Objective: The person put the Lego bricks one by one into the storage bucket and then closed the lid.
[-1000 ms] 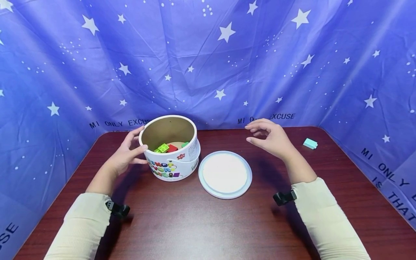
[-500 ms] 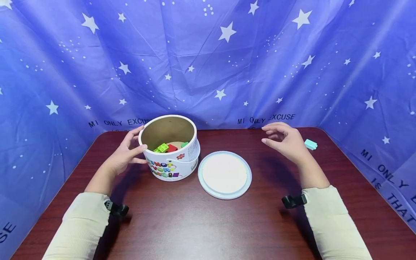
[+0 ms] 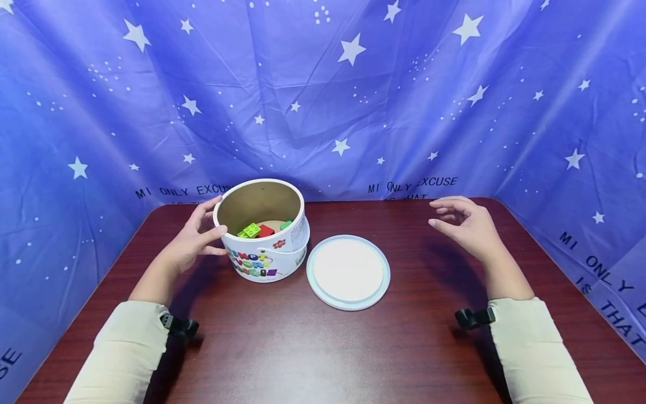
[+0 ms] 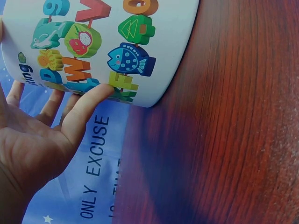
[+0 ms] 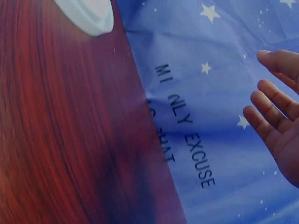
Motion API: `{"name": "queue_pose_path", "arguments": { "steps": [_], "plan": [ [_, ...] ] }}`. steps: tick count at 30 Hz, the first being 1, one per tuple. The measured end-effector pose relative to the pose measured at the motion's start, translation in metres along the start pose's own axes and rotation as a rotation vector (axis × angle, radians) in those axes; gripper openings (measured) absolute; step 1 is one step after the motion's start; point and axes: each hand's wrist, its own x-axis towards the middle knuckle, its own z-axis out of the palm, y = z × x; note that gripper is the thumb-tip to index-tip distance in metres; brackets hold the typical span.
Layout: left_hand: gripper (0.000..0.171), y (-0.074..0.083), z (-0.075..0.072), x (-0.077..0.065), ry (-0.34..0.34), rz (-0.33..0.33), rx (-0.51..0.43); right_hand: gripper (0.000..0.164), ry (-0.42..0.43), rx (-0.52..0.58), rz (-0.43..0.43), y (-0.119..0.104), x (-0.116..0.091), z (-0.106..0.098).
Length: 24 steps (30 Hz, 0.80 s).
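Note:
My left hand [image 3: 194,238] rests spread fingers against the left side of a white toy bucket [image 3: 262,266] with a printed pattern. Its thumb lies near the front rim, and in the left wrist view the fingers [image 4: 86,109] look fairly straight against the wall. Inside the open bucket lie a lime green building brick [image 3: 249,230], a red brick [image 3: 266,230] and a green brick [image 3: 285,225]. My right hand [image 3: 466,227] hovers over the table's right side, fingers loosely bent and holding nothing. The teal brick seen there earlier is hidden behind it.
A round white lid [image 3: 348,272] with a pale blue rim lies flat on the dark red-brown table [image 3: 313,353], just right of the bucket. Blue star-patterned cloth [image 3: 323,95] hangs behind the table and along both sides.
My right hand has moved rightward, away from the lid, and now covers the teal brick in the head view. The left hand stays at the bucket, which has not moved on the table.

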Motion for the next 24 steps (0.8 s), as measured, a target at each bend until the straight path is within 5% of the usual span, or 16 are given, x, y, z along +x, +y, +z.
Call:
{"name": "queue_pose_path", "arguments": {
  "steps": [5,24],
  "plan": [
    [0.071,0.001,0.000,0.000,0.001,-0.003,0.003,0.035,0.025,-0.042,0.034,0.027,-0.002,-0.011],
    [0.071,0.001,0.001,-0.001,0.001,-0.007,0.003,0.036,0.133,-0.106,0.124,0.066,-0.017,-0.040]
  ]
}}
